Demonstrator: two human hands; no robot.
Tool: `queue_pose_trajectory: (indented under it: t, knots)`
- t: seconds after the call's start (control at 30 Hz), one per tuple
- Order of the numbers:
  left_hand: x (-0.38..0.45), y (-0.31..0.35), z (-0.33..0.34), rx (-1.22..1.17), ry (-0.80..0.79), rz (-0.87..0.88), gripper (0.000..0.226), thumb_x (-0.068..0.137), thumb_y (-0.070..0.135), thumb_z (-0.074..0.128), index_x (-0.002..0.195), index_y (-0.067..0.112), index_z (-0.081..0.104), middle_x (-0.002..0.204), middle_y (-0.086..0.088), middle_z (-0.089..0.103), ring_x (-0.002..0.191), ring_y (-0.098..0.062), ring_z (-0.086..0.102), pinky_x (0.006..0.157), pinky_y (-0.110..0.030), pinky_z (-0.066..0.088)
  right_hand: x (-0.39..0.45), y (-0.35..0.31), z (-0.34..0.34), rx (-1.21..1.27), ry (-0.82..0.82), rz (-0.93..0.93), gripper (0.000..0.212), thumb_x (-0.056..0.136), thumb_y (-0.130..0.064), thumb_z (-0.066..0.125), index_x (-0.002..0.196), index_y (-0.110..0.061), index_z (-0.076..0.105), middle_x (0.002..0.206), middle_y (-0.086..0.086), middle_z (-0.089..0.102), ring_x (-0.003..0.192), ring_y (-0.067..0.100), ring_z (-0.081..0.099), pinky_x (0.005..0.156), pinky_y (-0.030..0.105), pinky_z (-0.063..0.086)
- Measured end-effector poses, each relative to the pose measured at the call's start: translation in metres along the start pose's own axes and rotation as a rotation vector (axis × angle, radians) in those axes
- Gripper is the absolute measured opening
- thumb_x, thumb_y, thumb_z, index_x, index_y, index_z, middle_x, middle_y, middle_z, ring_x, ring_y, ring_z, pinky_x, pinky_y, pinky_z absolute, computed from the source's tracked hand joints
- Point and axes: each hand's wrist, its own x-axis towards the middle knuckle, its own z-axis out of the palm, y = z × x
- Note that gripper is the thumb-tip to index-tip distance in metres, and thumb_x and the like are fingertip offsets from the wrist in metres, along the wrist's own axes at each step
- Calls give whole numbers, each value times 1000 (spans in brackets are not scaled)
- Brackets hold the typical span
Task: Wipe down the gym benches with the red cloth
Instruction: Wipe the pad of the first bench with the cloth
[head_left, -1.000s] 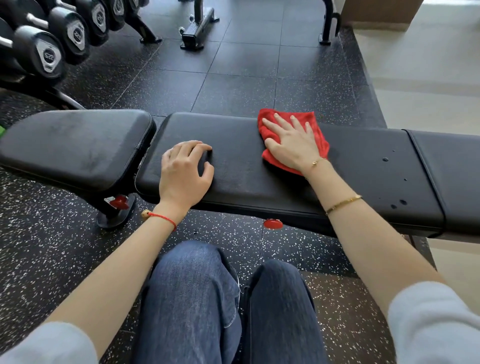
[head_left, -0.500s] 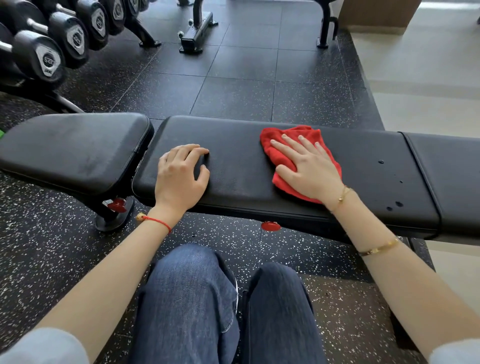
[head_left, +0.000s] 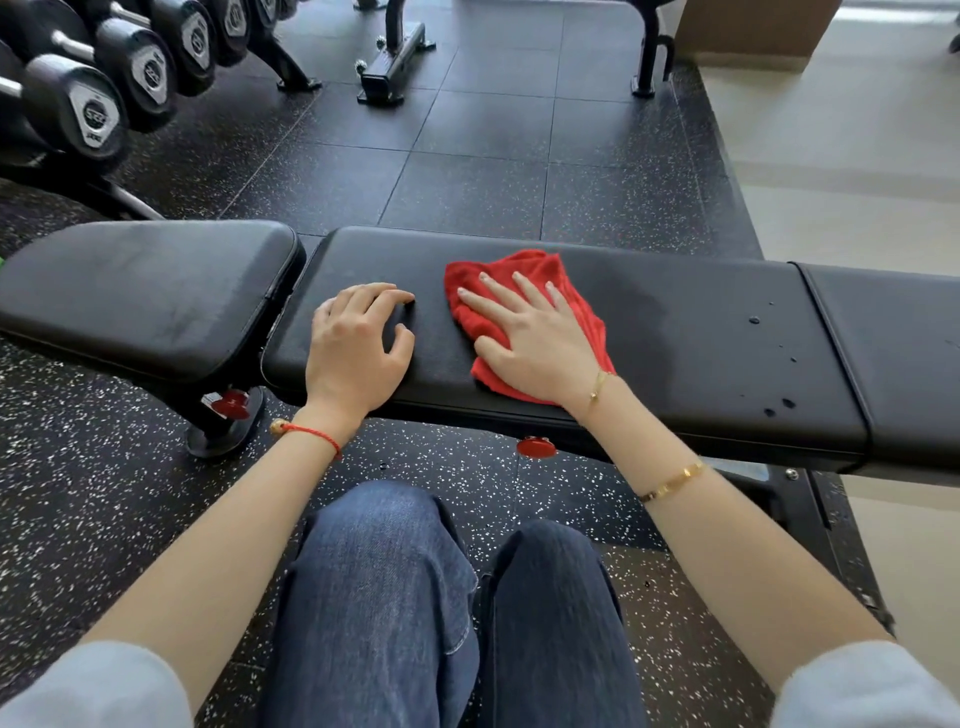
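The black padded bench lies across the view with its long axis running left to right; a separate seat pad continues the line at its left end, and a seam marks off a further section at the right. The red cloth lies crumpled on the bench top, left of the pad's middle, its longer dimension running from the far edge diagonally toward the near edge.

The right hand lies flat on the cloth, fingers straight and slightly spread, pointing away and to the left; the palm presses the cloth against the pad without curling round it. The left hand rests on the bare pad just beside the cloth, apart from it, fingers bent with their tips on the surface and holding nothing.

Several dark droplets sit on the pad to the right of the cloth. A rack of dumbbells stands at upper left on the speckled rubber floor. The person's knees, in blue jeans, are directly before the bench.
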Motion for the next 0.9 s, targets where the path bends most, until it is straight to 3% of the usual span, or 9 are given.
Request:
queue_pose_trajectory:
  t: [0.2,0.4,0.57,0.73,0.9]
  knots:
    - [0,-1,1,9,2,11,35,88,27,50,119,24,64,127,5,63,122,-20,54,108,-42,37,-39,54,-12,3,40,88,59,89,-43,30,148,-44,30,160,-16,21,150,19,14,122,43,6]
    - [0,4,1,28,3,-4,33,88,27,51,117,23,64,124,3,63,120,-22,54,107,-43,37,17,94,-26,12,61,309,51,99,-36,35,150,-40,30,162,-13,19,150,25,15,121,49,3]
    - [0,4,-1,15,-3,-2,33,87,27,50,117,23,64,124,3,63,119,-23,54,107,-44,37,42,38,-14,16,-6,146,53,98,-37,34,150,-42,27,162,-14,17,150,23,12,121,49,1]
    - [-1,2,-2,21,-9,17,36,88,26,51,120,22,65,128,2,63,123,-23,54,108,-44,37,-5,7,-2,36,-4,-40,56,95,-37,41,149,-44,28,161,-16,19,151,20,10,122,46,1]
    - [-3,2,-1,23,-19,34,35,90,22,54,123,18,64,130,-1,62,126,-23,53,110,-42,35,-42,50,-13,24,42,74,54,97,-34,40,149,-44,30,160,-16,20,151,17,11,122,45,3]
